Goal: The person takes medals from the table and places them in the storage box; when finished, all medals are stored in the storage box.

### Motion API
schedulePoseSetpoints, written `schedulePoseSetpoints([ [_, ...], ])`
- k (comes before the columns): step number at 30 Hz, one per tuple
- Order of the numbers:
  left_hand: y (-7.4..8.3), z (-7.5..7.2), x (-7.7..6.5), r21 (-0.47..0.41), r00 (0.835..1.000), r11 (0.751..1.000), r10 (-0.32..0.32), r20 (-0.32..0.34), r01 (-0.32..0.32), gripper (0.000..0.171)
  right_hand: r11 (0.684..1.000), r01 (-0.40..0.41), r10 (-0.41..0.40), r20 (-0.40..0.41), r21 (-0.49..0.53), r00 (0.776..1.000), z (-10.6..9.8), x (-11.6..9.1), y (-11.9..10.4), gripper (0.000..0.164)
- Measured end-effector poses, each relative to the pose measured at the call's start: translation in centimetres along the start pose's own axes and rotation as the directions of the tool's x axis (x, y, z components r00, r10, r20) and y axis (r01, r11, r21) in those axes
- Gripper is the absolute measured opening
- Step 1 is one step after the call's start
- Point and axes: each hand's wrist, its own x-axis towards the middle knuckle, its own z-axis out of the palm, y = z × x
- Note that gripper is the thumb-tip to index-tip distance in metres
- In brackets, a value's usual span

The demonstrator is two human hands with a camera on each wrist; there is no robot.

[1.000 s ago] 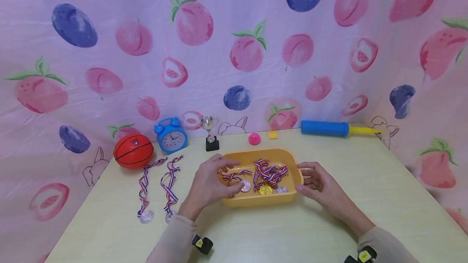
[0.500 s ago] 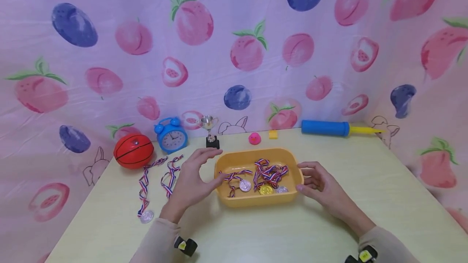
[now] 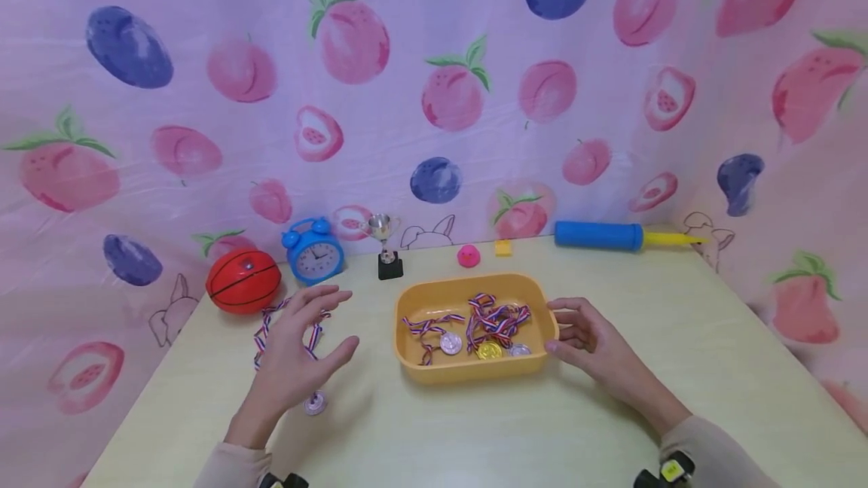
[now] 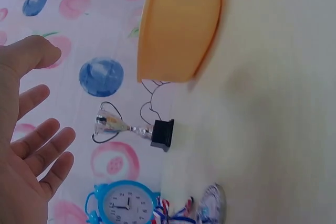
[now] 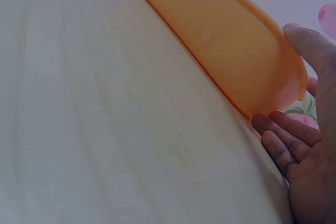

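A yellow-orange plastic bin (image 3: 468,375) stands on the table in the middle of the head view. Inside it lie a silver medal (image 3: 450,343), a gold medal (image 3: 490,351) and another silver medal (image 3: 519,350), with striped red, white and blue ribbons. My right hand (image 3: 603,360) rests at the bin's right end, thumb at the rim and relaxed fingers along the outer wall. Left of the bin, my left hand (image 3: 288,367) holds nothing, fingers spread, over the ribbons of the medals on the table. One silver medal (image 3: 315,403) shows beside its wrist; the other medal's disc is hidden.
Along the back stand a red toy basketball (image 3: 242,282), a blue alarm clock (image 3: 314,253), a small silver trophy (image 3: 386,243), a pink toy duck (image 3: 469,255) and a yellow block (image 3: 502,248). A blue and yellow hand pump (image 3: 600,236) lies at back right, before a fruit-print cloth.
My left hand has moved left, from over the bin's left end to above the medals on the table. The right hand and the bin have stayed in place.
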Motion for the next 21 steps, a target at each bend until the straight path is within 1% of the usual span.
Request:
schedulePoseSetpoints([
  [3,-0.5,-0.5,-1.1,0.0,1.0,1.0,-0.024,0.003,0.024,0.065,1.0,0.019,-0.019,0.009,0.012,1.0,0.0,0.1,0.1,0.059],
  [5,-0.8,-0.8,-1.8,0.013,0.999,0.999,-0.052,0.01,0.052,0.067,1.0,0.022,-0.022,0.01,0.014,1.0,0.0,0.1,0.2,0.059],
  [8,-1.4,-1.0,-2.8,0.039,0.996,0.995,-0.091,0.025,0.09,0.069,1.0,0.011,-0.011,0.006,0.011,1.0,-0.1,0.0,0.2,0.059],
  [13,-2.5,-1.2,-4.0,0.025,0.987,0.99,-0.14,0.072,0.139,0.072,1.0,-0.007,0.007,0.005,0.005,1.0,-0.1,-0.1,0.0,0.061],
  [16,-2.9,-1.4,-4.5,0.036,0.975,0.982,-0.187,0.119,0.184,0.073,1.0,-0.002,0.002,0.004,0.006,1.0,-0.1,-0.1,0.0,0.06],
  [21,-3.7,-1.6,-5.1,0.07,0.947,0.965,-0.262,0.188,0.253,0.079,1.0,0.011,-0.011,0.005,0.006,1.0,-0.1,-0.1,0.1,0.059],
])
